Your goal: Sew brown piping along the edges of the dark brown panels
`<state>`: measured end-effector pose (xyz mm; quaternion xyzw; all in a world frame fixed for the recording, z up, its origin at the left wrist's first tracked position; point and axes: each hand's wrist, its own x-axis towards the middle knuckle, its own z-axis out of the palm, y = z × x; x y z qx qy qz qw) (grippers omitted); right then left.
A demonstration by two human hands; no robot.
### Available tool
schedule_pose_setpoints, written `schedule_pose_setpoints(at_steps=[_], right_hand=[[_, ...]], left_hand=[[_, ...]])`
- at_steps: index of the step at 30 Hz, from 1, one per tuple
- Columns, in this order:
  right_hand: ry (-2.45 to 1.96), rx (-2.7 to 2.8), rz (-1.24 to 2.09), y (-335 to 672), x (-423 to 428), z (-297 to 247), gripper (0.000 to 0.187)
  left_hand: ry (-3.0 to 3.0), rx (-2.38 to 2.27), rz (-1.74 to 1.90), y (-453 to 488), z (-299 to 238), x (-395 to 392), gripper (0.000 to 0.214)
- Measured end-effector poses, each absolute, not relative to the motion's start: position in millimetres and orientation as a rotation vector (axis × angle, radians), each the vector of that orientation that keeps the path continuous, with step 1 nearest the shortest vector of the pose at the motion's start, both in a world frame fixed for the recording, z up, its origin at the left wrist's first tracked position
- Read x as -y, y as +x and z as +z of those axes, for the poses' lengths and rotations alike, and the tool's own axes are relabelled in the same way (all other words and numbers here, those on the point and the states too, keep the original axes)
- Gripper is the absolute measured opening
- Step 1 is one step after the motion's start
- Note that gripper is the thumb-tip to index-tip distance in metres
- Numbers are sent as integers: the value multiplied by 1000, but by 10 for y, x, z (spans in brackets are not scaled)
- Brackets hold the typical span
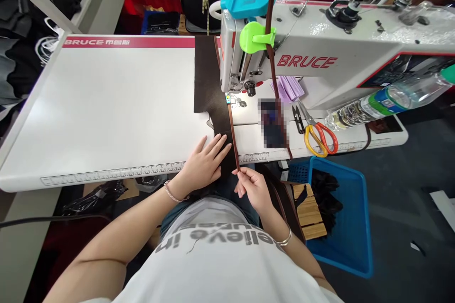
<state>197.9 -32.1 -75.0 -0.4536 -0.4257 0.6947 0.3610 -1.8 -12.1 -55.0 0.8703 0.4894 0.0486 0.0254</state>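
Two hands working dark fabric [209, 80] on the table [106, 104].
Left hand [206, 161] is pressing flat on it, fingers spread; right hand [250, 187] is pinching the brown strip [232, 128] along its edge. Seam looks about half through the sewing machine [320, 47].

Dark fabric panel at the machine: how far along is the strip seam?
Looks done: the part of the dark fabric beyond the presser foot is probably sewn, though the stitches are too small to see.
In hand: the left hand lies flat on the fabric and the right hand pinches the brown strip at the edge of the table.
Left: the stretch from the foot to the table edge.
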Motion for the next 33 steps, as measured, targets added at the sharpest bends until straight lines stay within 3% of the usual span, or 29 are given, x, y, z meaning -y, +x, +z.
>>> schedule_pose_setpoints(at_steps=[33], right_hand=[[-1152,1159,1706,1847,170,-690,27]], left_hand=[[2577,-1590,235,94,-532,-110,59]])
